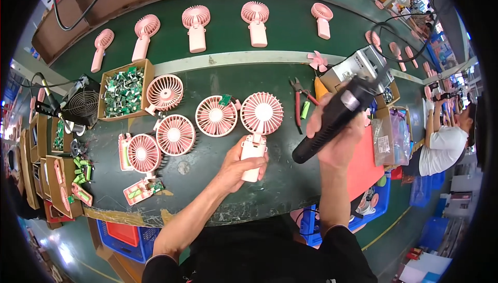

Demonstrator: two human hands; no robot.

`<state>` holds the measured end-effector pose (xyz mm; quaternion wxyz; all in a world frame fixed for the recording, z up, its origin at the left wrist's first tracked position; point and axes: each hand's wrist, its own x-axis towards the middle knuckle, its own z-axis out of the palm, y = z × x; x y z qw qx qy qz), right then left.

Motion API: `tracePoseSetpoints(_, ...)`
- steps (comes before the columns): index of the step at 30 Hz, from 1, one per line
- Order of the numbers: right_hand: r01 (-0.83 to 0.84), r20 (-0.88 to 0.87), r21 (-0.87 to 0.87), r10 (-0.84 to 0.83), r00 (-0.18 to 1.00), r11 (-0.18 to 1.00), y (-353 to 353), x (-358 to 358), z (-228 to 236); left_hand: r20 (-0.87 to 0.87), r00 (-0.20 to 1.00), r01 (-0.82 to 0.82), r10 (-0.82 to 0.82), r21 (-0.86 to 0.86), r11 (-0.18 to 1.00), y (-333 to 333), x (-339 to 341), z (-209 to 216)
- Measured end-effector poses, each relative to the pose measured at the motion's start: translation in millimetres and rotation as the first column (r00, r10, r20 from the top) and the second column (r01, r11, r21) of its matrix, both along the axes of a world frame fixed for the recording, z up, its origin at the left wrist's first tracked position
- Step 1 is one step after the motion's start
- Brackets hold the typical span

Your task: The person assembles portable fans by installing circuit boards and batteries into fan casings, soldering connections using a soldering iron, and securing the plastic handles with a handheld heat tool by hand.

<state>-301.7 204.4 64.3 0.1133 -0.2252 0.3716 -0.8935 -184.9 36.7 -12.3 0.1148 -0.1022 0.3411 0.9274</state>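
My left hand [233,169] is closed round the handle of a pink handheld fan [262,113], whose round grille points away from me. In my right hand [342,145] is a black electric screwdriver [332,123], slanting down toward the fan and apart from it; its tip is hard to make out. Left of the held fan lie several fan heads, among them one with a green circuit board [225,100] on its edge. An opened handle [137,192] with a green battery and a board lies at the front left. Red-handled pliers [298,104] rest near the screwdriver.
Several finished-looking pink fans [197,29] lie along a green conveyor [223,13] behind the bench. A cardboard box [124,90] of circuit boards stands at the left beside a black blower [83,104]. At the right are a red sheet [365,161] and a bag-filled box [391,132]. A co-worker [441,148] sits far right.
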Motion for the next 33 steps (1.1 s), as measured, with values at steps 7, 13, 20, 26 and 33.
tracePoseSetpoints(7,0.414,-0.317,0.133,-0.357,0.879,0.901,-33.5,31.3,28.8,0.031,0.999,-0.007,0.007,-0.004,1.000,-0.2,-0.8,-1.7)
tracePoseSetpoints(13,0.402,-0.337,0.236,-0.314,0.888,0.885,-37.1,31.1,31.4,0.038,0.999,-0.011,0.011,-0.006,1.000,0.1,-2.0,0.5)
tracePoseSetpoints(20,0.337,-0.380,0.240,-0.231,0.896,0.910,-36.9,27.8,11.6,0.056,0.998,-0.030,0.031,-0.016,0.999,2.2,-1.3,0.5)
tracePoseSetpoints(26,0.332,-0.444,0.183,-0.223,0.868,0.925,-46.7,54.0,15.6,0.002,0.999,-0.033,0.033,-0.098,0.995,0.7,1.8,-1.9)
tracePoseSetpoints(33,0.375,-0.423,0.166,-0.278,0.863,0.912,-44.6,54.3,17.8,-0.012,1.000,0.002,-0.003,-0.078,0.997,-1.6,3.7,-0.8)
